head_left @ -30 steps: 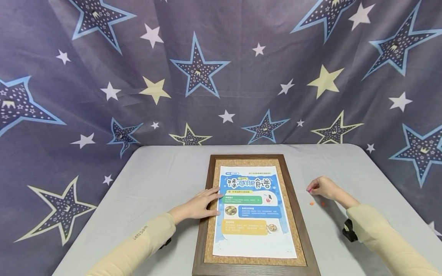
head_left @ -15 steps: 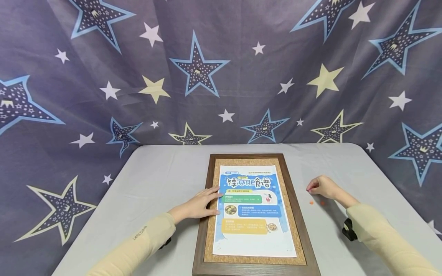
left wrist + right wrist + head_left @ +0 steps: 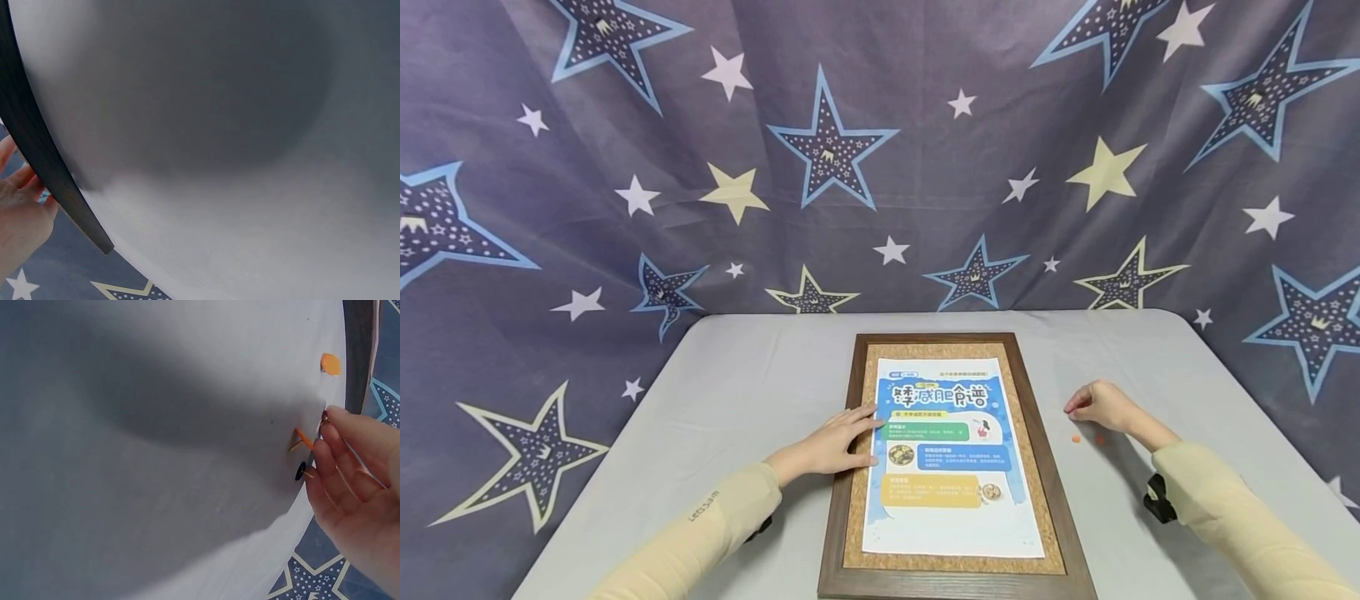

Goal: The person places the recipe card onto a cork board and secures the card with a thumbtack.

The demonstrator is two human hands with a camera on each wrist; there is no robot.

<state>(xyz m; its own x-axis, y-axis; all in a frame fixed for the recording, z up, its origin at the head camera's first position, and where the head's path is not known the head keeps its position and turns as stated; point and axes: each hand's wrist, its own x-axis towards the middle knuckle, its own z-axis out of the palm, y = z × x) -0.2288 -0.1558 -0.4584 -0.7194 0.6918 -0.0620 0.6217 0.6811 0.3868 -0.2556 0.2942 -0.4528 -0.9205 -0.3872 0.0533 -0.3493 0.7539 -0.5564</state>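
Observation:
A printed poster [image 3: 951,529] lies on a corkboard with a dark wooden frame [image 3: 955,586]. My left hand [image 3: 829,443] rests over the frame's left side, fingertips on the poster's edge. In the left wrist view, that hand [image 3: 25,219] is partly hidden behind the frame. To the board's right, my right hand [image 3: 1105,407] is low over the table. Thumb and index finger pinch a dark pink thumbtack [image 3: 324,416], largely covered by the fingertips. Near those fingers lie an orange thumbtack [image 3: 304,439], a black thumbtack [image 3: 300,471] and another orange thumbtack [image 3: 330,364].
The pale grey table [image 3: 760,375] reaches back to a dark curtain [image 3: 917,167] printed with stars. A black wrist device [image 3: 1160,500] shows under the right sleeve [image 3: 1232,508].
The bright pink spot at the right fingertips one second ago is now mostly covered by them. Both hands and the board keep their places; the head view has shifted very slightly.

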